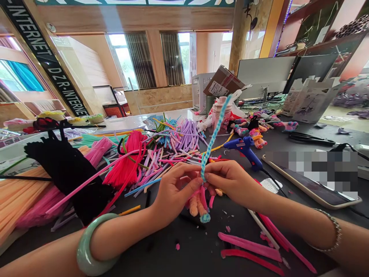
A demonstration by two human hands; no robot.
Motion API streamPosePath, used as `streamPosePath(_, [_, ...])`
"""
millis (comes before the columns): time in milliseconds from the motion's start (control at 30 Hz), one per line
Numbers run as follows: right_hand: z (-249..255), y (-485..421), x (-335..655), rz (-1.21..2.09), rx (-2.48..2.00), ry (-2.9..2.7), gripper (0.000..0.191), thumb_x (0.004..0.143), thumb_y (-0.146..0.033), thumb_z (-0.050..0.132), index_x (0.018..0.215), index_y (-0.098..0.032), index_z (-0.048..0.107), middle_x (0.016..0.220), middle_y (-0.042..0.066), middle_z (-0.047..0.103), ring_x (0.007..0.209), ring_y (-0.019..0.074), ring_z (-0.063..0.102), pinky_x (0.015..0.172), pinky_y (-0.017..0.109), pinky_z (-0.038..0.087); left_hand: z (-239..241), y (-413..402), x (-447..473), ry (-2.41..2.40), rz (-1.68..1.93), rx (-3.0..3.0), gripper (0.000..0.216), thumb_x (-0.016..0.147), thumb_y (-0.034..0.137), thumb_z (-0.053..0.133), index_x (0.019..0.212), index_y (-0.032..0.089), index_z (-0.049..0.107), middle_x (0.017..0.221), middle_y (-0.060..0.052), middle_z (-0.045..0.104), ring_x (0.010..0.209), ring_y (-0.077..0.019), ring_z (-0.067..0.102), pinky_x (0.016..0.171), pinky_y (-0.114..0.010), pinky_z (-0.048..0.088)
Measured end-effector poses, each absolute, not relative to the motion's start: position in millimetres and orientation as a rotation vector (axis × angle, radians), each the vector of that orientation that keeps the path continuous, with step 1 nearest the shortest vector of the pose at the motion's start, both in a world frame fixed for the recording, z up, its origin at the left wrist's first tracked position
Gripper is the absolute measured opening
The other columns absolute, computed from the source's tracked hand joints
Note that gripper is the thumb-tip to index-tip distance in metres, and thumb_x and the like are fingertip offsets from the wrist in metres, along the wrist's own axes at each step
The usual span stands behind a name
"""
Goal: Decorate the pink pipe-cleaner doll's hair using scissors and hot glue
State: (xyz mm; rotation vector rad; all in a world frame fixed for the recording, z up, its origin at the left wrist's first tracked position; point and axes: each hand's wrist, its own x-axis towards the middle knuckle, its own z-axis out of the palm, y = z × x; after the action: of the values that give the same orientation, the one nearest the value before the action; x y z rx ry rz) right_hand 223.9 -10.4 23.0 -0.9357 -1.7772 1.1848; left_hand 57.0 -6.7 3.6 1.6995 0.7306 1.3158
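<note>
Between my two hands is a small pipe-cleaner figure (196, 206) with peach legs, a blue foot and some pink. A blue-and-white twisted pipe cleaner (215, 134) rises from it, leaning to the right at its top. My left hand (178, 188) is closed, its thumb and fingers pinching the figure near the base of the blue strand. From the other side, my right hand (227, 179) pinches the blue pipe cleaner low down with thumb and forefinger. The fingers hide much of the figure's upper part.
Bundles of pipe cleaners, black (69, 173), red (127, 161) and purple (188, 134), cover the left and middle. A blue glue gun (245, 150) lies beyond my right hand. Pink strips (250, 246) lie in front; a phone (311, 181) is at right.
</note>
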Motion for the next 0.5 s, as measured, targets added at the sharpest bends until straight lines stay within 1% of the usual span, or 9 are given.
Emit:
streamPosePath(100, [22.7,-10.8,224.7,1.112,-0.967,-1.826,0.012,0.075,-0.020,0.049,0.066,-0.016,0.057,0.052,-0.005,0.046,0.048,0.0066,0.040,0.045,0.020,0.033,4.4,-6.4,57.7,0.743,1.295,1.658,0.015,0.074,0.021,0.067,0.089,0.018,0.065,0.079,-0.002,0.059,0.076,-0.0146,0.059,0.071,-0.027,0.052])
streamPosePath(200, [23.1,-12.6,225.5,0.979,-0.998,-1.921,0.014,0.075,-0.018,0.049,0.069,-0.016,0.061,0.054,-0.005,0.044,0.049,0.0068,0.037,0.045,0.020,0.031,4.4,-5.8,58.7,0.762,1.275,1.651,0.011,0.075,0.021,0.067,0.084,0.017,0.063,0.078,-0.001,0.058,0.075,-0.0137,0.057,0.071,-0.026,0.051])
streamPosePath(267, [24.1,-14.1,225.9,0.826,-1.019,-1.990,0.016,0.075,-0.017,0.048,0.072,-0.016,0.064,0.056,-0.004,0.048,0.050,0.0074,0.039,0.046,0.021,0.031,4.3,-5.9,59.2,0.766,1.269,1.644,0.010,0.075,0.023,0.067,0.080,0.016,0.062,0.077,-0.001,0.058,0.074,-0.0133,0.056,0.071,-0.025,0.050])
streamPosePath(367, [25.5,-15.9,226.1,0.629,-1.046,-2.033,0.019,0.076,-0.017,0.049,0.081,-0.016,0.068,0.061,-0.001,0.058,0.053,0.0090,0.046,0.049,0.021,0.036,4.5,-6.8,59.6,0.773,1.257,1.607,0.015,0.077,0.029,0.066,0.078,0.016,0.060,0.075,-0.001,0.059,0.071,-0.0128,0.056,0.068,-0.024,0.048])
streamPosePath(500, [24.7,-16.2,226.2,0.591,-1.024,-1.987,0.020,0.076,-0.018,0.053,0.092,-0.017,0.066,0.065,-0.001,0.063,0.055,0.0100,0.054,0.053,0.021,0.043,4.8,-7.9,59.8,0.792,1.280,1.569,0.024,0.078,0.038,0.065,0.077,0.016,0.058,0.070,0.000,0.058,0.063,-0.0113,0.055,0.062,-0.024,0.046])
